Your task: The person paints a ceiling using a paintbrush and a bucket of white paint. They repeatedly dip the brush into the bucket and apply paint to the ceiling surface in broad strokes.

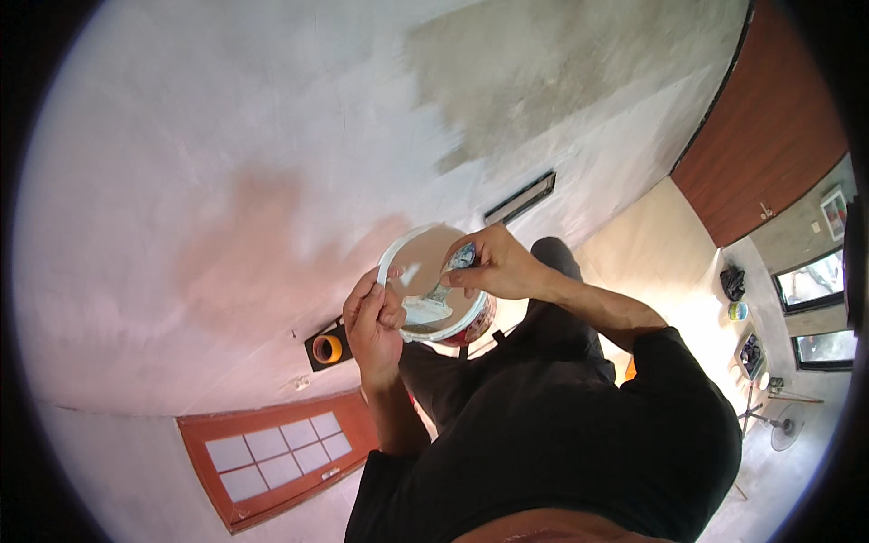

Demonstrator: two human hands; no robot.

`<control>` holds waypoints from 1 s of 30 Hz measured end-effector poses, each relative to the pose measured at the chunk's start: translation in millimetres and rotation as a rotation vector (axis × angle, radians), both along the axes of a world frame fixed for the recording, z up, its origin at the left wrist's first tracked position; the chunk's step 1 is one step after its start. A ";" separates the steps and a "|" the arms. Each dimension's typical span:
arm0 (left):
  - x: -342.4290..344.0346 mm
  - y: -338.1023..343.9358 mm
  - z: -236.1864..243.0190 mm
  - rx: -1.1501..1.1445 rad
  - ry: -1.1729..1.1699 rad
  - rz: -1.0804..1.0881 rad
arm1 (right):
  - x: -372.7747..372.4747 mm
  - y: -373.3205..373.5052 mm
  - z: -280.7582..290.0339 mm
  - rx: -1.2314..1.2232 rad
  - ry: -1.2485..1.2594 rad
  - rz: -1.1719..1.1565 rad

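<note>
White-rimmed round bucket [466, 325], one: placed centrally before the body, close to the dark trousers [561, 339]; what it is rested on cannot be told. Inside the rim a pinkish-brown surface is seen, with a white patch [424, 312] smeared over its lower part

Left hand [371, 321], one: fingers closed on the bucket's left edge — gripped there, it would seem, so that the vessel is steadied

Right hand [507, 262], one: closed around a hand tool [463, 256], dark and patterned at the grip, pale at the tip; brush or scraper cannot be told. It is held near its working end, presumably for finer control, with the tip angled toward the white patch

Surroundings: pale wall [344, 118], marked by a bare grey area [561, 72]; orange ring [336, 347], possibly a tape roll, set against a black rectangular holder beside the left hand — perhaps for easy reach; red-brown glazed door [279, 452], lower left; standing fan [787, 427], far right
</note>
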State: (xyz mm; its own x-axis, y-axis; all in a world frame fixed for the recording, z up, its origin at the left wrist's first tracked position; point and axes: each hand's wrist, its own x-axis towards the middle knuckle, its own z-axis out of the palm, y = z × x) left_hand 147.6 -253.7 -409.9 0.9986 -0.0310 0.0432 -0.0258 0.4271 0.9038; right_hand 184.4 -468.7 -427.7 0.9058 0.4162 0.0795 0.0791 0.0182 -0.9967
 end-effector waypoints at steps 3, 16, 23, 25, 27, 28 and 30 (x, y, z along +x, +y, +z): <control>-1.6 -1.9 4.9 0.017 -0.012 -0.035 | -1.8 -2.7 5.8 -0.177 -0.288 -0.164; -1.3 5.8 15.4 -0.047 -0.028 0.051 | -17.7 -90.6 57.8 0.282 -0.138 -0.333; -7.1 7.7 14.8 0.063 -0.048 0.127 | 69.1 -151.9 72.3 0.422 -0.485 -0.786; -8.6 7.8 15.5 0.075 -0.049 0.144 | 97.9 -169.6 79.7 0.445 -0.529 -0.886; -8.3 5.4 13.2 0.079 -0.059 0.144 | 128.0 -194.1 78.7 0.465 -0.584 -0.977; -9.7 6.7 14.6 0.082 -0.061 0.155 | 144.4 -212.9 73.8 0.479 -0.612 -0.994; -8.8 8.4 14.2 0.076 -0.051 0.152 | 157.7 -253.4 72.7 0.489 -0.663 -1.124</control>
